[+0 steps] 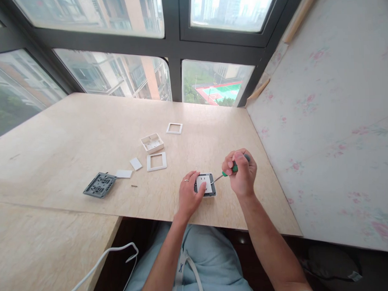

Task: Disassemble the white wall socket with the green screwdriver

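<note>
Near the front edge of the mottled beige tabletop (113,118), the socket (207,180) shows white within a grey surround, and the screwdriver (225,174) has a green-and-grey handle. A plate (100,185) toward the left edge is dark grey; the open box (152,143) nearer the back edge is white. Pink flowers pattern the pale wallpaper (323,128) along the right edge.

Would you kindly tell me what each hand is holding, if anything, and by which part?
The right hand grips a screwdriver by its handle; the left hand holds a socket, fingers at its left edge, thumb on its white face.
</note>
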`<state>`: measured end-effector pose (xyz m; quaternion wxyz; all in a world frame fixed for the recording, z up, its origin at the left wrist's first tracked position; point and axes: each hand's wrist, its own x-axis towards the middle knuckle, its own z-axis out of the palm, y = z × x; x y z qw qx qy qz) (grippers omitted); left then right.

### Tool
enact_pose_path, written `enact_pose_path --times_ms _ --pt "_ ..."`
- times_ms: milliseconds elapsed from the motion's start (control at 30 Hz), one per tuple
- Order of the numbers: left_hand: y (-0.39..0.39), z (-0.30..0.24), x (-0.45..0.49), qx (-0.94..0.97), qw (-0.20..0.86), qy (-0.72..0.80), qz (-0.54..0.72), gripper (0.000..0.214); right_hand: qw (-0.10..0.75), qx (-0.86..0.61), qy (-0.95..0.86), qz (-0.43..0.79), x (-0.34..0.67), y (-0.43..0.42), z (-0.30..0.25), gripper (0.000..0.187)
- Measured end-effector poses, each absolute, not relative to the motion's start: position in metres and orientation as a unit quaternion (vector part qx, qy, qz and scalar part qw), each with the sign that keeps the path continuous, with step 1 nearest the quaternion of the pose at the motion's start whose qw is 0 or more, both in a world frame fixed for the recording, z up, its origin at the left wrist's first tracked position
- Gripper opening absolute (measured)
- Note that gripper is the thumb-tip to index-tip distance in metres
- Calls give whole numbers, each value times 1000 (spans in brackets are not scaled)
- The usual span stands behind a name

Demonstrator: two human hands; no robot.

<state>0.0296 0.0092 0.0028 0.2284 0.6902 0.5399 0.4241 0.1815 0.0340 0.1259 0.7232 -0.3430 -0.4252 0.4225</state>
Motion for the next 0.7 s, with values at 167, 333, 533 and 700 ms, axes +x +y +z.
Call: enact_pose_path --times_ms 167,333,533,700 --pt "9 4 30 688 228 542 424 37 719 -353 -451 393 178 31 124 30" --pt "8 5 30 687 232 542 424 36 731 -371 -453 350 176 30 121 29" --pt "8 6 29 687 240 542 421 37 749 -401 -423 314 178 32 122 28" --pt "7 7 30 685 244 542 421 36 764 -422 -382 305 179 33 122 27"
